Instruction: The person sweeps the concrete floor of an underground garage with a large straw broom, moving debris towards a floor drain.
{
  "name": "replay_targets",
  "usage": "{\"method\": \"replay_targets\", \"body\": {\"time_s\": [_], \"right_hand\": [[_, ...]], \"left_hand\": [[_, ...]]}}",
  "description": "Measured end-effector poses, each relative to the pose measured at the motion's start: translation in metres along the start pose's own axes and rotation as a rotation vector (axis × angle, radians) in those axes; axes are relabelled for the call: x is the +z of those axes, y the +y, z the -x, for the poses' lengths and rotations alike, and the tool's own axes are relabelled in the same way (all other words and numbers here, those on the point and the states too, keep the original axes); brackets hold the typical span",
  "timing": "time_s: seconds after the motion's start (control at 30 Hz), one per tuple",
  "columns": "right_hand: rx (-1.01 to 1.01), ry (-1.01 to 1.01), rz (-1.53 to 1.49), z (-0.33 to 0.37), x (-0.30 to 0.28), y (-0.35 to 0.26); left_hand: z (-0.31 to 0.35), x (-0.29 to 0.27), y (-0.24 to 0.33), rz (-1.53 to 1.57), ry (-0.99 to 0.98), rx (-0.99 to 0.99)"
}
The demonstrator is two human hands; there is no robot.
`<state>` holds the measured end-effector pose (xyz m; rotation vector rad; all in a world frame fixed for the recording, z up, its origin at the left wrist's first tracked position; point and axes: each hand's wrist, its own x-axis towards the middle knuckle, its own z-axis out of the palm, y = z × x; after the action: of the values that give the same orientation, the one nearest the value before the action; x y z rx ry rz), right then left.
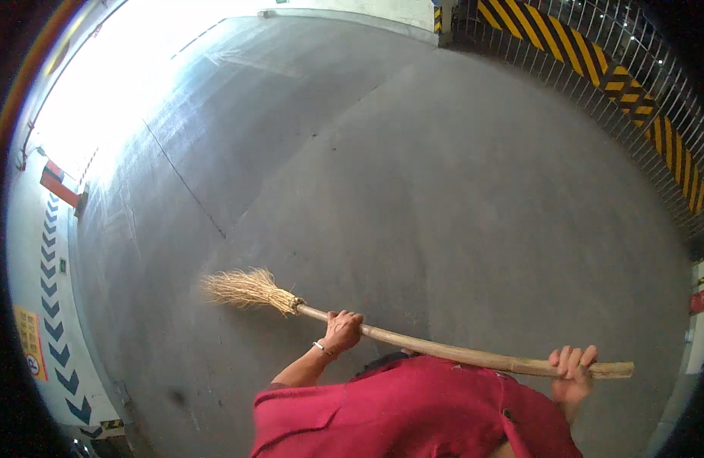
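A broom (459, 354) with a long bamboo handle lies across in front of my body, its bundle of straw-coloured twigs pointing left. My left hand (343, 331), with a light band at the wrist, is closed round the handle a short way from the bristles. Close to the handle's right end, my right hand (573, 371) is wrapped round it with the fingers on top. The bristles are over the grey floor (352, 191); whether their tips touch it I cannot tell.
Along the left runs a white wall (53, 252) with dark chevrons and a yellow sign (31, 343). An orange-red post or box (60, 185) juts out there. On the right stands a metal-bar fence (627, 145) with a black-and-yellow striped band. Bright light floods the far left.
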<state>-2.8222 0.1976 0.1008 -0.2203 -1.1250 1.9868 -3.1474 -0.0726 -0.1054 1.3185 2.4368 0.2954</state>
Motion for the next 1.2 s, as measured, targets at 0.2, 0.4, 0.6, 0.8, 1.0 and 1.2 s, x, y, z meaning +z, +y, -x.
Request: {"method": "replay_targets", "body": {"time_s": [0.2, 0.4, 0.6, 0.8, 1.0, 1.2], "right_hand": [[-0.487, 0.417, 0.546, -0.006, -0.033, -0.035], [-0.508, 0.064, 0.350, -0.001, -0.047, -0.111], [-0.661, -0.048, 0.603, -0.090, 0.013, -0.028], [-0.303, -0.569, 0.461, -0.238, -0.033, -0.015], [-0.064, -0.122, 0.128, -0.355, -0.027, 0.066], [-0.071, 0.102, -0.066, -0.389, -0.044, 0.109]], "left_hand": [[-0.127, -0.044, 0.055, -0.051, 0.115, 0.294], [-0.293, -0.094, 0.160, -0.040, 0.217, 0.655], [-0.442, -0.085, 0.166, -0.012, 0.241, 0.689], [-0.476, -0.041, 0.076, 0.166, 0.306, 0.445], [-0.417, -0.074, -0.041, 0.019, 0.104, 0.051], [-0.418, -0.122, -0.084, -0.138, -0.014, 0.056]]}}
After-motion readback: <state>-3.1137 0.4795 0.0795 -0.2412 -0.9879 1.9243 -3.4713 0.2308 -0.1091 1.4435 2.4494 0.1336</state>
